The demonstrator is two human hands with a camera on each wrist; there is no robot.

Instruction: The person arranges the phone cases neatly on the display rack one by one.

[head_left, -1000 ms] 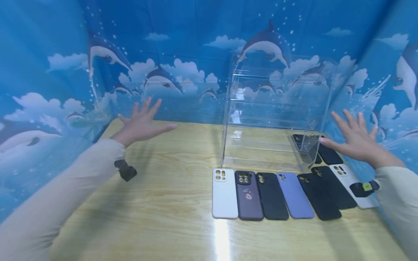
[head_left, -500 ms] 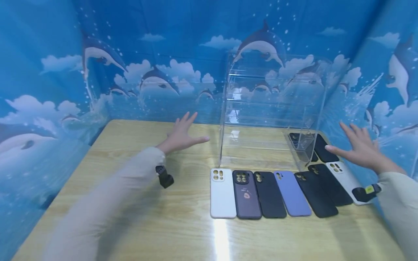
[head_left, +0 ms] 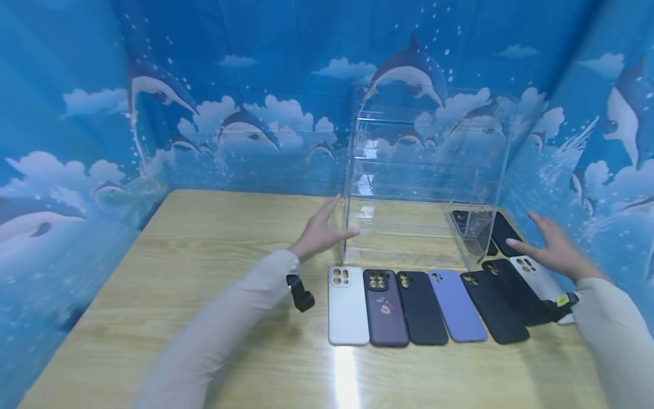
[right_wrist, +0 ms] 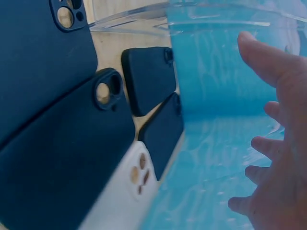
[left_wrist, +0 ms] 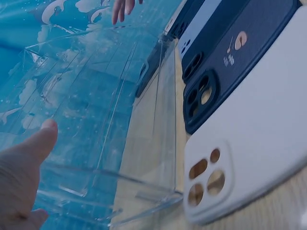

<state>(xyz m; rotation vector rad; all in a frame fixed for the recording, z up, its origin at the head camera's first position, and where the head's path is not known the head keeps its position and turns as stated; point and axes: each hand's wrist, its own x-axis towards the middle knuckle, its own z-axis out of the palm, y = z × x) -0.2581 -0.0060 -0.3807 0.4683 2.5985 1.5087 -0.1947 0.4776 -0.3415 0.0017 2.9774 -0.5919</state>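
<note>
A clear acrylic display rack with several tiers stands at the back of the table. My left hand is at the rack's left side, thumb and fingers spread; whether it touches the panel I cannot tell. To the right of the rack, my right hand hovers over phone cases with its fingers extended and nothing in it. A row of phone cases lies in front of the rack: a white case, a dark purple printed case, a black case, a lavender case and more to the right.
Behind the rack's right side lie black phone cases. Another white case is partly hidden under my right hand. A blue dolphin-print curtain surrounds the wooden table at the back and sides.
My left hand has moved right and down, from the table's left side to the rack's left edge. My right hand has lowered slightly. The rack and cases stay in place.
</note>
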